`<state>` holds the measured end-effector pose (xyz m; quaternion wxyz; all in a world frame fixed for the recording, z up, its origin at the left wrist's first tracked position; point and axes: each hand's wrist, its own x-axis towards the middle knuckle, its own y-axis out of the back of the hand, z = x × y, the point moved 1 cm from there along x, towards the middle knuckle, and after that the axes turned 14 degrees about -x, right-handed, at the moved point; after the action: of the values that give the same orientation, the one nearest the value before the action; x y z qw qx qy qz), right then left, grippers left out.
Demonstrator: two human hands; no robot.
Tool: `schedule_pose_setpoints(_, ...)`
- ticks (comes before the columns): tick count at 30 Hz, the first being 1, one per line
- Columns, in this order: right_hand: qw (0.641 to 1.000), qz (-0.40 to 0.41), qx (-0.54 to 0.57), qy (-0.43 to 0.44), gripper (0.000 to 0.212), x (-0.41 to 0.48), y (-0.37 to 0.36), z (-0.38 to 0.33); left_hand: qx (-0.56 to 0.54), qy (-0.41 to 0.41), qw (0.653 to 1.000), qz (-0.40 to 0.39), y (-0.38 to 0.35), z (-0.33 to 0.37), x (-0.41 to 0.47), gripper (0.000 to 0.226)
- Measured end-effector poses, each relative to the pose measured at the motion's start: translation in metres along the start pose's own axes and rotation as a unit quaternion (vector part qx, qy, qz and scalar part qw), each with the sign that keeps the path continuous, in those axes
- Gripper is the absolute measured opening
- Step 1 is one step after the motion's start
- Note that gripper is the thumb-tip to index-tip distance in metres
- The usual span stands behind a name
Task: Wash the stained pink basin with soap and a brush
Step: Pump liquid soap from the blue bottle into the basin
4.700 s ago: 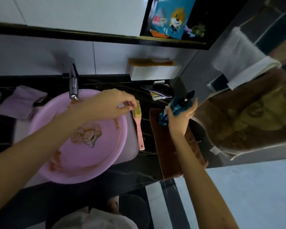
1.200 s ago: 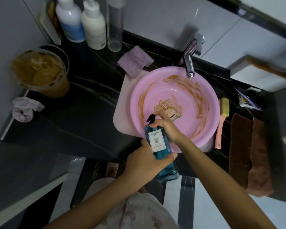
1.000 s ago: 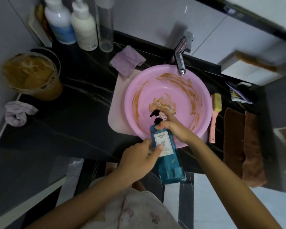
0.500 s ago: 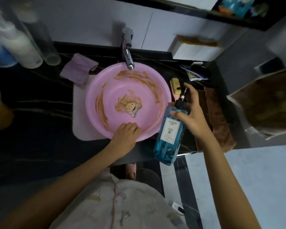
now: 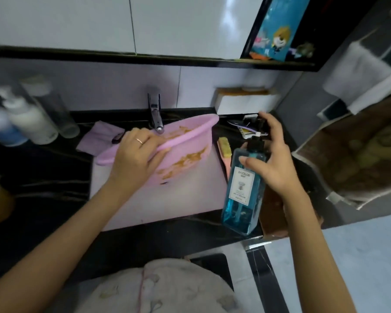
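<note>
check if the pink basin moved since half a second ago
Yes: flat under the faucet before, the pink basin is now tilted steeply, left hand lifting its near rim.

The right hand (image 5: 273, 159) is gripping the blue soap bottle (image 5: 239, 213) round its shoulder. Just below that grip, a white label (image 5: 242, 185) on the bottle's front is facing the camera. Its top line is showing the brand "D-COLOR" in dark capitals. Beneath the brand, a smaller word, a small emblem and a few fine lines are showing, all too small to make out. Above the grip and slightly to its right, a blue packet (image 5: 273, 30) on the dark shelf (image 5: 280, 62) is showing a cartoon animal and some pink print, too blurred to read. Far to the left of the grip, the white pump bottles (image 5: 29, 123) are blurring beyond reading.
</note>
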<state>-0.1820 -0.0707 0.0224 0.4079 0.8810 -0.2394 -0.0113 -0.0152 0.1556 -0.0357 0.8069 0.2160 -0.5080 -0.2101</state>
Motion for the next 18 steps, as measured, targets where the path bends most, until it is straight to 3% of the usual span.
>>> schedule_pose_setpoints(7, 0.997, -0.007, -0.02, 0.071, 0.078, 0.037, 0.03, -0.014, 0.048, 0.155, 0.983, 0.084, 0.02, -0.034, 0.066, 0.02)
schedule_pose_setpoints(12, 0.994, -0.012, -0.049, 0.101, 0.085, 0.055, 0.03, -0.02, 0.049, 0.168, 0.98, 0.093, 0.018, -0.037, 0.067, 0.028)
schedule_pose_setpoints(18, 0.991, 0.006, -0.04, 0.126, 0.083, 0.065, 0.032, -0.016, -0.017, 0.244, 0.952, 0.186, 0.015, -0.046, 0.045, 0.023)
